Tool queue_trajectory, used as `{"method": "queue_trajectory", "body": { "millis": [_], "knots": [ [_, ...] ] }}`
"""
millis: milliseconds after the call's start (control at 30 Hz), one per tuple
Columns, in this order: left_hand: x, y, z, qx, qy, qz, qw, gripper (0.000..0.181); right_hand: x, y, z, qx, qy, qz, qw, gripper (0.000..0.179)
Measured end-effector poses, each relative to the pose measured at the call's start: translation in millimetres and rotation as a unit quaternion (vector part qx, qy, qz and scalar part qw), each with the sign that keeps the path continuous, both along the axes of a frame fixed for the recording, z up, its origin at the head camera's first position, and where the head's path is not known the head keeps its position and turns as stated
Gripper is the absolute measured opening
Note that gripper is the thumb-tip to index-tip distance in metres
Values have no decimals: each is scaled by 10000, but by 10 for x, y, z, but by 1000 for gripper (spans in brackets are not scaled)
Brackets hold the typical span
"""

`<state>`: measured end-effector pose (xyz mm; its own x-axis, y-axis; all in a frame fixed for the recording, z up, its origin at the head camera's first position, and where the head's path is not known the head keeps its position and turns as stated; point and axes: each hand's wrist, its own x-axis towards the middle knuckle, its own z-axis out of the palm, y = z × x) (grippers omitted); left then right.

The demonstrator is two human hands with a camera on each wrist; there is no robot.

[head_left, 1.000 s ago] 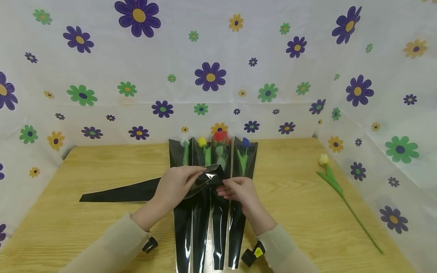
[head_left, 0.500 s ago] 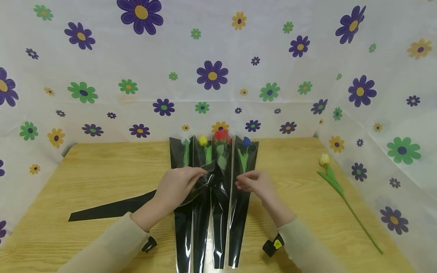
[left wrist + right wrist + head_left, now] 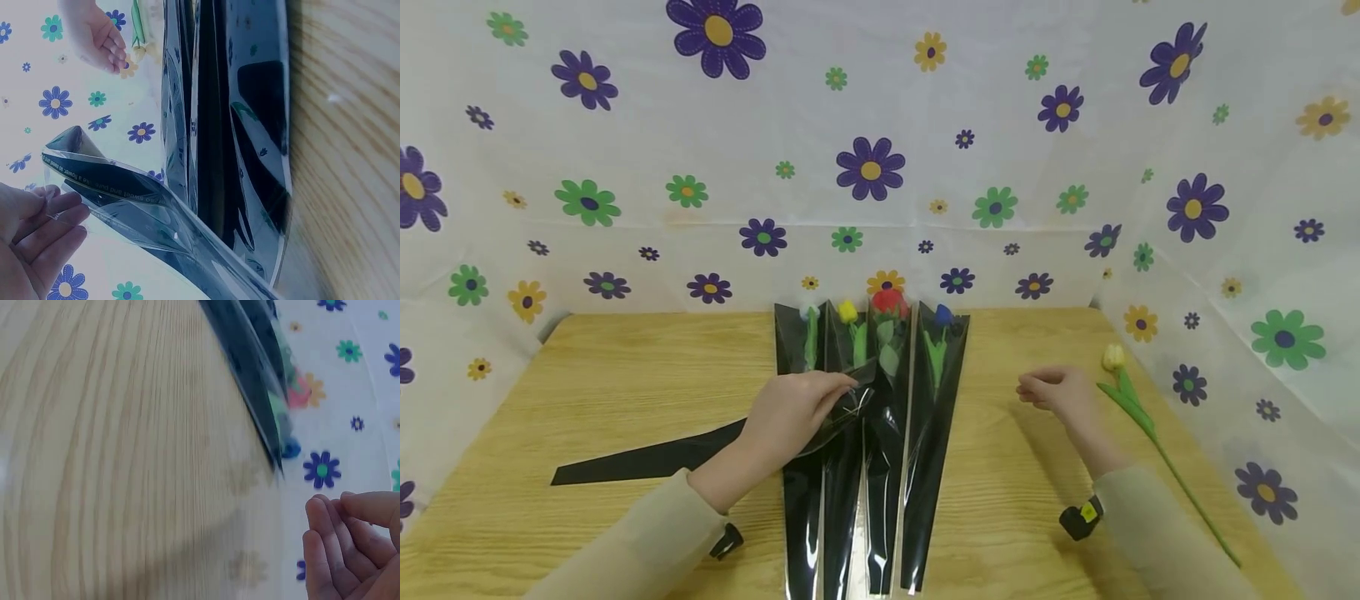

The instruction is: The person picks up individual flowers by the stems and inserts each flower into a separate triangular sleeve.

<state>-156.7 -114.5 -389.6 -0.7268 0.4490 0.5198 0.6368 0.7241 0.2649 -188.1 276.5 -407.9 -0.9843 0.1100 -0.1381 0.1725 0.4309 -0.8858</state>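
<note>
My left hand [image 3: 786, 412] pinches the clear rim of a black flower sleeve [image 3: 655, 458] between thumb and fingers. In the left wrist view the sleeve's mouth [image 3: 103, 165] gapes, with pale lettering along its edge. It lies slantwise over a row of wrapped flowers: a pale one [image 3: 811, 337], a yellow tulip [image 3: 847, 313], a red rose [image 3: 889, 303] and a blue tulip [image 3: 943, 316]. Holding nothing, my right hand [image 3: 1063, 400] hovers over the table's right side, fingers loosely bent. Nearby, a cream tulip [image 3: 1127, 392] with a long green stem lies bare.
The wooden table [image 3: 647, 358] is backed and flanked by a white cloth [image 3: 797, 108] printed with flowers. The wrapped bunches' narrow black ends reach the near edge. A small black wrist camera [image 3: 1081, 518] hangs under the right sleeve.
My right hand has let go of the black sleeve and moved right, towards the cream tulip. The sleeve's narrow end has swung nearer to me; my left hand has stayed put.
</note>
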Motion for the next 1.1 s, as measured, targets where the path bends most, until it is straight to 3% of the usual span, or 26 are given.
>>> {"method": "queue_trajectory", "body": {
  "millis": [367,467,633,933,1100],
  "knots": [
    [12,-19,-19,-135,-64,41,9999,15,68,772,28,1098,-97,-186,9937,45],
    [17,-25,-24,-161,-57,47,9998,15,92,930,19,1808,73,-349,9829,42],
    [27,-33,-46,-163,-60,102,9998,15,206,1151,40,2942,142,-625,9536,39],
    [38,-34,-78,-132,-78,100,9998,15,440,1476,-17,2882,-435,-1015,9512,43],
    [40,-38,-79,-145,-163,150,9996,15,525,1540,-51,2928,-611,-953,9494,39]
  ]
}}
